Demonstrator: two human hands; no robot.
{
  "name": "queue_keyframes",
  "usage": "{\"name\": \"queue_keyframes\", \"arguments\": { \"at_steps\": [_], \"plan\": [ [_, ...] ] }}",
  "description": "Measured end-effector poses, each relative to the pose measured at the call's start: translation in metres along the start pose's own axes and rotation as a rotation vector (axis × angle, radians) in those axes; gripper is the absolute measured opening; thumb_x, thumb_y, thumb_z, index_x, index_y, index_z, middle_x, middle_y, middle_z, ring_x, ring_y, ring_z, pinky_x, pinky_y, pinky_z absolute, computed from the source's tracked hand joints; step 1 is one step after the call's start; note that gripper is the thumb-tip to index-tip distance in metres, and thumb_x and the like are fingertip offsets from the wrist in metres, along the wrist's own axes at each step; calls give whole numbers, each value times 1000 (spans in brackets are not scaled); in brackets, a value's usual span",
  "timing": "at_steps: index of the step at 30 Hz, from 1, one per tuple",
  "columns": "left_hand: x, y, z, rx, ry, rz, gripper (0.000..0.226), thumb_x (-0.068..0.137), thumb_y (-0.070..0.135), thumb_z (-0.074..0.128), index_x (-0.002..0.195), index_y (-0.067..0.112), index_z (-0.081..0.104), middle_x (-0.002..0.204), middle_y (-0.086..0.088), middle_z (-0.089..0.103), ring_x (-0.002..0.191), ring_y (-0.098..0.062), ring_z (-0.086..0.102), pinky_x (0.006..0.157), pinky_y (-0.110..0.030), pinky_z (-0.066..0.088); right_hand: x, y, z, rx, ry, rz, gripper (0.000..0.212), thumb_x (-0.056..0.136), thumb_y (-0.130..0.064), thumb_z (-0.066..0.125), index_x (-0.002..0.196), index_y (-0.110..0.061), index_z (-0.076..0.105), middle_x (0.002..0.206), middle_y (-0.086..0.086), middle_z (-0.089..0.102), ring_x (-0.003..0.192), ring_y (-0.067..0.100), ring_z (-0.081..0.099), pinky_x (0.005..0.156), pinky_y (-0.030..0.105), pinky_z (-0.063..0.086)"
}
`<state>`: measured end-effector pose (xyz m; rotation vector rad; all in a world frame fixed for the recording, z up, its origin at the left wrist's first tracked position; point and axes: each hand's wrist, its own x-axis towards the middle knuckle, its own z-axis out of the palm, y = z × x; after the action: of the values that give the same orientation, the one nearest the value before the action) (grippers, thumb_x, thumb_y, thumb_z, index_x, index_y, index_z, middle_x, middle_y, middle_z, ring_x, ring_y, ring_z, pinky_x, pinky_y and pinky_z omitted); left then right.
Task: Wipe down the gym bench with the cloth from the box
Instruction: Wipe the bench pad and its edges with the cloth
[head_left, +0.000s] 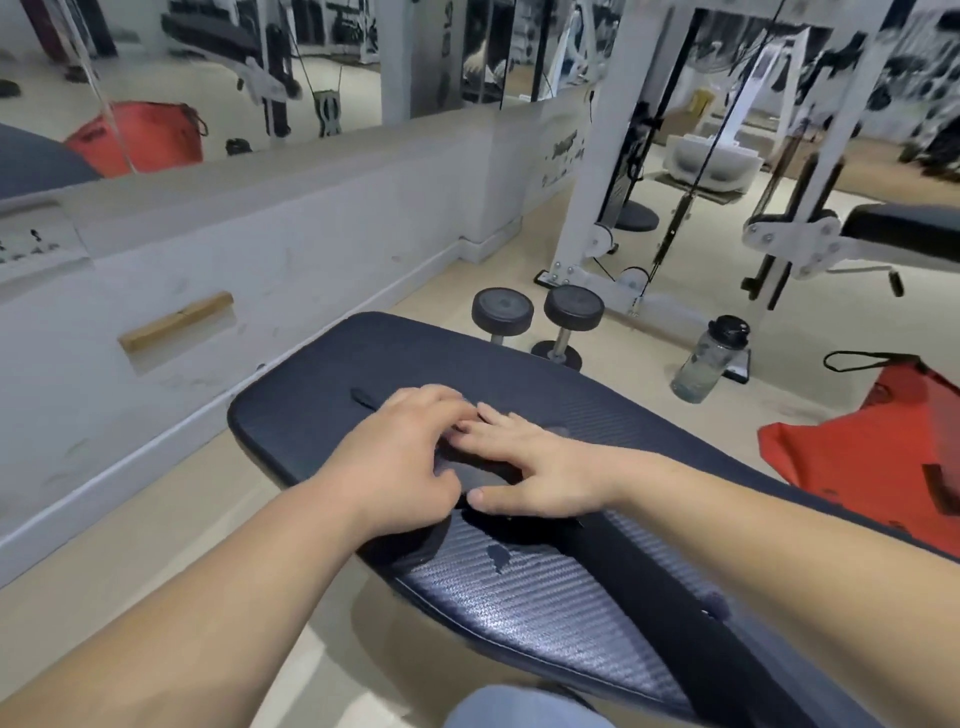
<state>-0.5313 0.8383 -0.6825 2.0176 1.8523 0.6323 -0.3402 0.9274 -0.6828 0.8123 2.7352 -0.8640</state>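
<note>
The worktop (519, 587), a padded gym bench with woven-texture dark upholstery, is running from the near right toward the far left. One small torn patch is showing in the covering nearest the camera.

Both hands are pressing down at mid-pad. The left hand (400, 457) is lying over the fingers (483, 423) of the right hand (540, 470); all fingers are flat and loosely spread, pinching nothing.

The cloth (480, 470) is lying between and beneath the palms. It is dark, nearly matching the pad, so its outline is hard to tell.

Handling judgement: the cloth is looking thin, soft and light. It is likely to bunch or slide on the smooth covering, so flat palm pressure is suiting it better than an edge grip.

On the beige floor to the right, a red bag (872, 441) and a bottle (709, 358) are standing near the bench. Two dumbbells (540, 322) are standing on end beyond its far edge.

Farther off, a white cable machine (597, 156) and wall mirrors are filling the room. No box is identifiable.
</note>
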Motion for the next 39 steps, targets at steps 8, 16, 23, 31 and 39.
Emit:
{"name": "queue_keyframes", "arguments": {
  "at_steps": [8,16,23,31,39],
  "plan": [
    [32,15,30,60,-381,46,76,72,62,57,146,53,44,167,21,16,152,-11,19,126,-36,18,-75,63,-51,218,399,617,44,109,-40,38,103,-6,65,109,9,67,106,28,58,85,30,38],
    [69,20,49,367,54,-457,45,97,60,38,139,48,51,154,-3,33,135,-35,31,107,-55,30,-94,103,-55,293,267,668,43,106,-33,54,146,-17,58,144,-6,59,123,13,54,102,20,34],
    [78,73,82,286,-124,-196,51,94,65,38,143,50,41,136,-1,31,127,-30,32,105,-53,37,-82,125,-56,-4,232,733,56,92,-49,71,142,-25,63,144,-4,65,131,24,61,102,27,45],
    [91,84,92,351,26,-339,50,98,53,37,141,30,42,129,-10,34,122,-35,36,93,-49,45,-80,136,-42,76,307,781,57,90,-55,71,142,-34,61,144,-1,65,133,27,60,110,36,47],
    [102,67,88,267,81,-313,36,98,45,45,131,33,52,124,-6,39,115,-33,42,85,-45,47,-81,140,-37,56,294,772,56,94,-55,60,148,-42,53,149,-4,61,135,28,57,113,38,45]
  ]
}}
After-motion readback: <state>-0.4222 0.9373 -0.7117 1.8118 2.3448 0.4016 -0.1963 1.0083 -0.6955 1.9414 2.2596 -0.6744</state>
